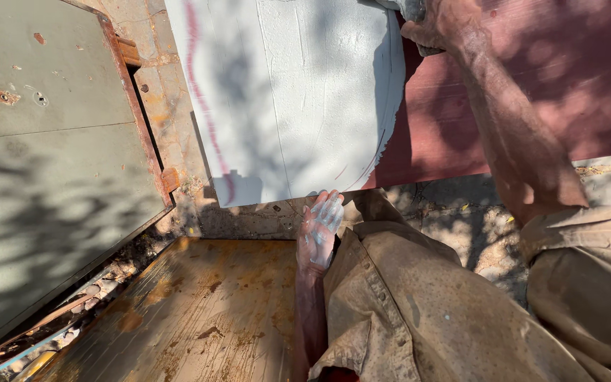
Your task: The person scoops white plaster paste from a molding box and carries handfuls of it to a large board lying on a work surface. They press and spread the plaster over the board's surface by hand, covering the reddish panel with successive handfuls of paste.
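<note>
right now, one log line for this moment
left hand: open, paint-smeared, at white panel bottom edge | right hand: gripping grey tool at top

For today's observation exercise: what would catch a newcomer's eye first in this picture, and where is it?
First, the big patch of white paint spread over the dark red wall, top centre. Next, the left hand at centre, palm smeared white, hanging open below the patch, while the right hand presses a grey thing, cut off by the frame edge, at the patch's upper right. The rusty metal sheet lies bottom left.
</note>
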`<state>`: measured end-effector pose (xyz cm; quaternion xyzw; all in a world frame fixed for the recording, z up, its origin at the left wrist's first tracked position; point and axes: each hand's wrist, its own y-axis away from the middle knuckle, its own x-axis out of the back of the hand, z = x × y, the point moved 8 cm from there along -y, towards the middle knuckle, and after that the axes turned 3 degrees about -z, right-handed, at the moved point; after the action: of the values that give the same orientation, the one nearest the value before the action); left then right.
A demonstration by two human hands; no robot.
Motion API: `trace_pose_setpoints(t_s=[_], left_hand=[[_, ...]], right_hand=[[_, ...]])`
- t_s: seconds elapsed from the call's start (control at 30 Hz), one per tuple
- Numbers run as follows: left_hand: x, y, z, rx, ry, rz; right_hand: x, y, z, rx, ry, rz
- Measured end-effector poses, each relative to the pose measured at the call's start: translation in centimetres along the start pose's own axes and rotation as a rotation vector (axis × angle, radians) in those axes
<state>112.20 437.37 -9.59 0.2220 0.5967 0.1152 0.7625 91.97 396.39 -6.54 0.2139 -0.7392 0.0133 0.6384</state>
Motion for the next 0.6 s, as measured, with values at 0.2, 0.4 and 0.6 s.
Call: trace_pose_setpoints(t_s=[0.2,0.4,0.6], left_hand=[[-0.5,0.2,0.5,0.079,0.028,-0.084],[1.3,3.0,2.6,0.165,-0.232,-0.018],[4.6,4.7,4.6,0.124,-0.200,0.042]], right_hand=[[-5.4,11.9,0.7,-0.064,-0.069,-0.090],[-12.2,27.1,-3.3,-0.221,-0.251,-0.047],[-15.8,36.1,-13.2,-0.194,-0.356,0.105]])
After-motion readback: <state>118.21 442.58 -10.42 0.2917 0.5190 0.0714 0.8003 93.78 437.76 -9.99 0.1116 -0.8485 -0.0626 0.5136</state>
